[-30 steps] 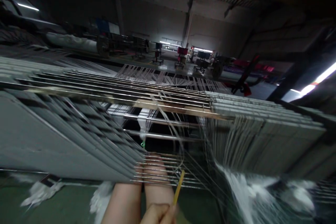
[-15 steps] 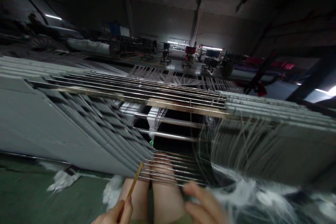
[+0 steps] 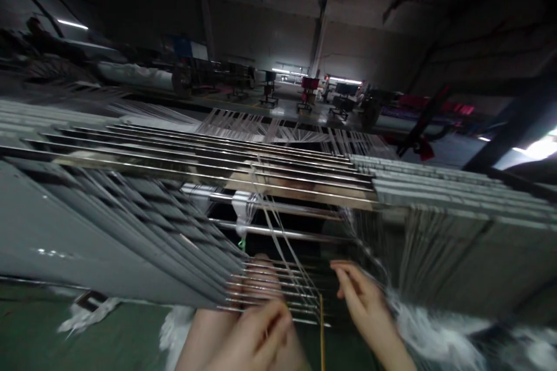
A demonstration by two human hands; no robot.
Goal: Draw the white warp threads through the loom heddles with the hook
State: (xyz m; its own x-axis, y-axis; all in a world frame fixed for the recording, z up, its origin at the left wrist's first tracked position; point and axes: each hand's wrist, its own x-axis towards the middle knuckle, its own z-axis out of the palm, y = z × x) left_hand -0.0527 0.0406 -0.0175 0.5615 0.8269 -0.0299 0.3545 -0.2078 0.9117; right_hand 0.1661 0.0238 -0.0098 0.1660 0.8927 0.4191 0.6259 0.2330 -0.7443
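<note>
My left hand [image 3: 261, 333] is low in the middle, over my legs, its fingers curled together; whatever they hold is hidden and blurred. A thin yellow hook-like rod [image 3: 322, 333] stands almost upright between my hands, its lower end beyond the frame. No fingers show closed around it. Several white threads [image 3: 278, 237] slant down from the upper bars to near its tip. My right hand [image 3: 363, 298] is to the right of the rod, fingers reaching left and slightly bent, with no object visible in them. Thin metal bars [image 3: 270, 287] cross below, behind my left hand.
Stacked grey frames with wires [image 3: 174, 214] slope down on the left. Dense white yarns [image 3: 426, 243] hang at the right, loose ends [image 3: 430, 330] bunched below. Metal rods [image 3: 287, 232] cross the middle gap. A white cloth strip [image 3: 241, 208] with a green clip hangs there.
The yellow rod, held in my left hand before, now stands farther right, apart from the visible fingers. Threads now slant down to it. Both hands have moved right, the right one also up.
</note>
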